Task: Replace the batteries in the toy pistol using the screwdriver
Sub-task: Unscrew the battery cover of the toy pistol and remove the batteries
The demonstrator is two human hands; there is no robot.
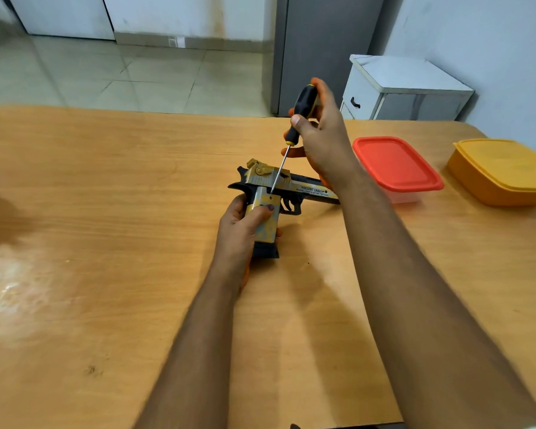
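Note:
A gold-and-black toy pistol [291, 188] lies on its side near the middle of the wooden table [106, 243], barrel pointing right. My left hand [243, 227] is wrapped around its grip, thumb pressed on the gold side panel. My right hand [319, 134] holds a black-and-yellow screwdriver [302, 109] by the handle, above the pistol. The thin shaft slants down and left. Its tip rests on the top of the grip panel, beside a small dark screw hole. The far side of the pistol is hidden.
A clear box with a red lid [396, 165] stands just right of my right wrist. A yellow lidded box [505, 171] sits at the table's right edge. Beyond the table are a tiled floor, a small white cabinet [406, 88] and a grey door.

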